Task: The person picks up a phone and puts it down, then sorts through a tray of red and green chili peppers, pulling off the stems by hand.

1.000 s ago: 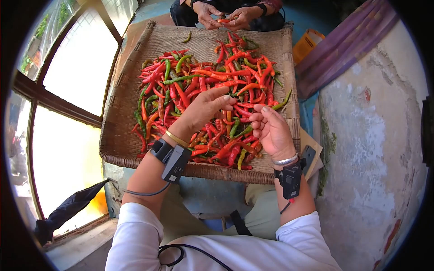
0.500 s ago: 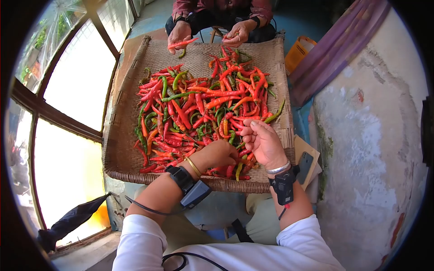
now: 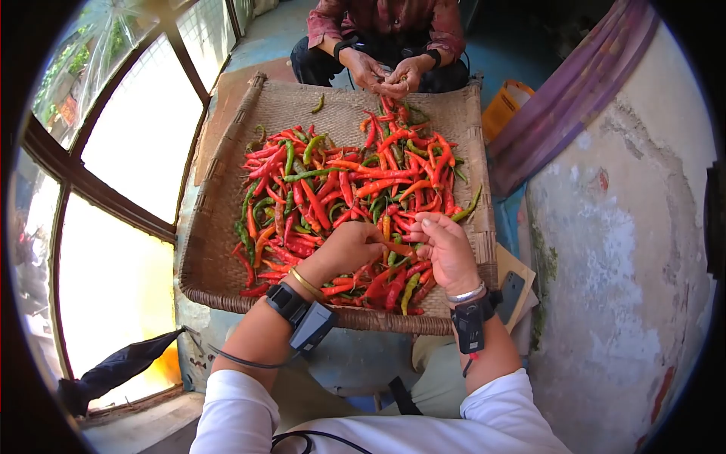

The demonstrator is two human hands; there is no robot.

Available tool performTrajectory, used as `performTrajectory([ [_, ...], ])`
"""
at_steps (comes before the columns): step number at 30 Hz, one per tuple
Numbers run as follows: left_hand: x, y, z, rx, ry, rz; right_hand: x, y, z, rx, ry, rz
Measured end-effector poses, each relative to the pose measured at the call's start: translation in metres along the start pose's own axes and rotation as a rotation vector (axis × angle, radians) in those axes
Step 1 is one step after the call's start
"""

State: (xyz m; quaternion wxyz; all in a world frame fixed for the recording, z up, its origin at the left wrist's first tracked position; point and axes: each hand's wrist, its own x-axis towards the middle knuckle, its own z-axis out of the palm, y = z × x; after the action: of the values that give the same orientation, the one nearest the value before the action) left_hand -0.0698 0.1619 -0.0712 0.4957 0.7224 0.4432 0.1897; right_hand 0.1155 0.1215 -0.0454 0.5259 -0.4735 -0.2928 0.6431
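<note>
Above the near part of the chili pile (image 3: 318, 204), my left hand (image 3: 349, 248) is closed, thumb and fingers pinched at one end of an orange-red chili pepper (image 3: 399, 248). Close on its right is my right hand (image 3: 448, 253), palm partly turned up, fingers curled in and thumb against the forefinger. The chili spans the gap toward my right fingers; whatever lies in that pinch is too small to make out. Red, orange and green chilies lie under both hands in a shallow woven tray (image 3: 208, 261).
Across the tray, another person's hands (image 3: 389, 76) meet over its far edge. One green chili (image 3: 318, 104) lies apart near that edge. Windows (image 3: 113, 280) line the left, with a folded black umbrella (image 3: 125, 371). A phone (image 3: 512, 290) lies beside the tray, near the wall (image 3: 612, 250).
My left hand has risen from low in the pile, and a chili now shows between my hands. The other person's hands have come together; the red chili held out there is no longer visible.
</note>
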Motion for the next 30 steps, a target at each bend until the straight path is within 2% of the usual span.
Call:
performTrajectory([
  [2, 0.001, -0.001, -0.007, -0.042, -0.004, -0.010, 0.000, 0.003, 0.003, -0.068, 0.028, -0.032],
  [4, -0.007, 0.018, -0.017, -0.426, -0.023, -0.153, 0.000, 0.004, 0.007, -0.216, -0.019, -0.105],
  [5, -0.007, 0.014, -0.017, -0.481, -0.002, -0.126, -0.001, 0.004, 0.013, -0.190, -0.007, -0.121],
  [14, -0.009, 0.015, -0.026, -0.786, 0.140, -0.199, -0.004, 0.007, 0.017, -0.394, -0.249, -0.004],
  [15, -0.009, 0.014, -0.026, -0.794, 0.173, -0.188, -0.006, 0.005, 0.019, -0.394, -0.250, -0.002],
  [17, -0.008, 0.014, -0.026, -0.801, 0.205, -0.180, -0.011, -0.005, 0.024, -0.483, -0.216, 0.130],
  [20, -0.008, 0.014, -0.025, -0.848, 0.257, -0.181, -0.014, -0.009, 0.027, -0.524, -0.298, 0.152],
  [23, -0.006, 0.012, -0.018, -0.990, 0.278, -0.135, -0.015, -0.008, 0.031, -0.514, -0.226, 0.090],
  [25, -0.009, 0.015, -0.014, -1.066, 0.091, -0.151, -0.013, -0.004, 0.025, -0.457, -0.235, 0.130],
  [26, -0.010, 0.013, -0.011, -1.066, 0.092, -0.151, -0.011, -0.002, 0.022, -0.399, -0.244, 0.168],
  [28, -0.009, 0.009, -0.006, -0.937, -0.129, -0.138, -0.010, -0.001, 0.017, -0.379, -0.255, 0.187],
  [30, -0.010, 0.009, -0.006, -0.934, -0.152, -0.127, -0.009, -0.001, 0.014, -0.357, -0.264, 0.206],
])
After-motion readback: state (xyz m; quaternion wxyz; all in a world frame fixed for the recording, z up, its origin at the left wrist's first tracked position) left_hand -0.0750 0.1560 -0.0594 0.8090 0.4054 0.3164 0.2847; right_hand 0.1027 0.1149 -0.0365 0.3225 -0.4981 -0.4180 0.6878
